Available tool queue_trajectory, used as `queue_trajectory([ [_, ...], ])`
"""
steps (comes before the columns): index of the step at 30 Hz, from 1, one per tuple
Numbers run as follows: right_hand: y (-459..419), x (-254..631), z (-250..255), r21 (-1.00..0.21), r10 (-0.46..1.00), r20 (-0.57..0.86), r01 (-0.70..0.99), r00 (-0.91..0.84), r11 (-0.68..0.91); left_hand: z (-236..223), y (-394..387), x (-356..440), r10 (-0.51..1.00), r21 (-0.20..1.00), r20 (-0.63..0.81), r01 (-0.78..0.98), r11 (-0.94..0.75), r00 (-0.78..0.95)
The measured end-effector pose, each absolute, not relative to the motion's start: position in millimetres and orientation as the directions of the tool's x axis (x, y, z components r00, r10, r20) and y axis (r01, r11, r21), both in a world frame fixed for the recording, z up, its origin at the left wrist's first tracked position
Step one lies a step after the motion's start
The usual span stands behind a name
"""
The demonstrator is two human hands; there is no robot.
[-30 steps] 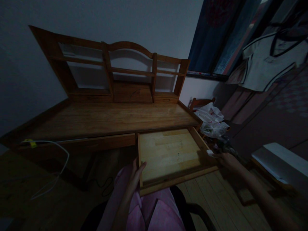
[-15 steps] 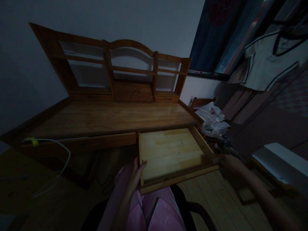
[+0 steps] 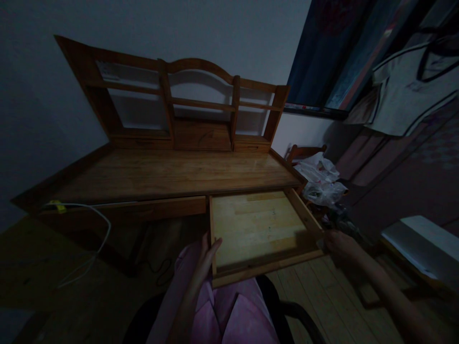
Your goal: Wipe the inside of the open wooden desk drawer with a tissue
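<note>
I see the left hand clasping the left wall of the drawer, thumb inside; it juts nearward from the desk, between both hands. The right hand, curled on a pale scrap, meets its near right corner.

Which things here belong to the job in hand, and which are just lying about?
In hand:
- pulled-out rectangular wooden drawer, left hand on its side
- small white wad at the right hand

Lying about:
- thin white cable
- crumpled whitish plastic bags
</note>
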State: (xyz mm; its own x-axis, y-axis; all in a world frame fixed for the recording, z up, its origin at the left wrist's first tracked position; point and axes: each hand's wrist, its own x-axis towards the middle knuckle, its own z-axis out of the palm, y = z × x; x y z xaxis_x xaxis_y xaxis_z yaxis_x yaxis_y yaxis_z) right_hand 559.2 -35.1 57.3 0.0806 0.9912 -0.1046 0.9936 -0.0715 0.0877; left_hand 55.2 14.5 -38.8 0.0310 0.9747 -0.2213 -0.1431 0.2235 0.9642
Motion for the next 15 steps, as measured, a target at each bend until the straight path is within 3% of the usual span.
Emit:
queue_trajectory([
  [6,-30,526,67,0.129,0.969,-0.226,0.989,0.095,-0.067,-31,10,53,0.979,0.968,-0.201,-0.141,0.205,0.045],
  [15,-22,508,61,-0.018,0.967,-0.256,1.0,0.014,-0.02,-26,11,54,0.98,0.971,-0.195,-0.136,0.197,0.031],
])
